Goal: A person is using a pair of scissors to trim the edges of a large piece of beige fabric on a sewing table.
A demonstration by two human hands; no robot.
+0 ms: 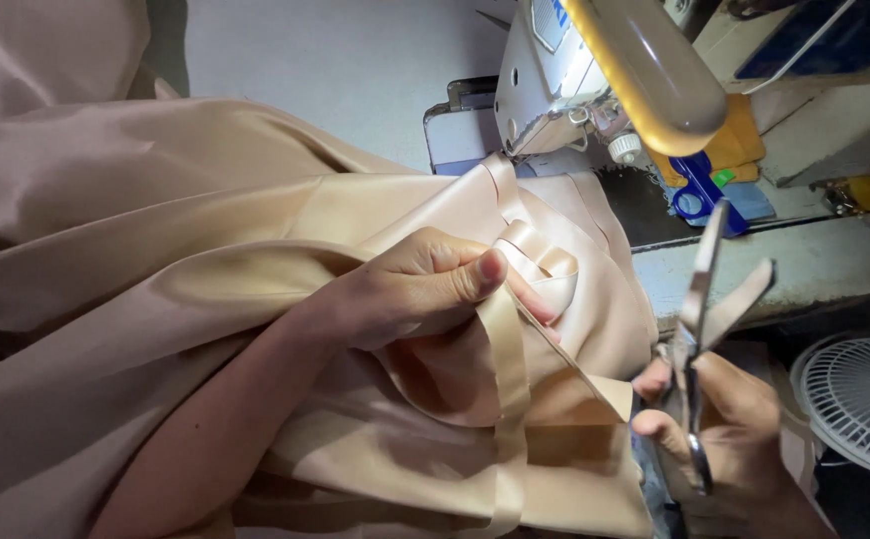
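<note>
1. Pale grey table surface (355,60) fills the far side of the scene, with a white sewing machine (555,80) standing at the far right and a white fan (864,399) low at the near right edge.
2. Beige satin fabric (135,279) is heaped across the left and middle, running up under the machine's head.
3. Matching satin ribbon (507,369) lies over the fabric: one length runs from the machine toward the near edge, and a loop curls just right of the thumb.
4. Left hand (425,289) rests on the middle of the fabric, clenched on a fold of cloth and the ribbon, thumb pressed down on the ribbon.
5. Right hand (724,439) sits at the near right, just off the fabric's edge, fingers closed through the handles of metal scissors (709,299).
6. Scissor blades stand parted, pointing up and away, apart from the ribbon.
7. Blue and yellow parts (704,175) sit beside the machine on the right.
</note>
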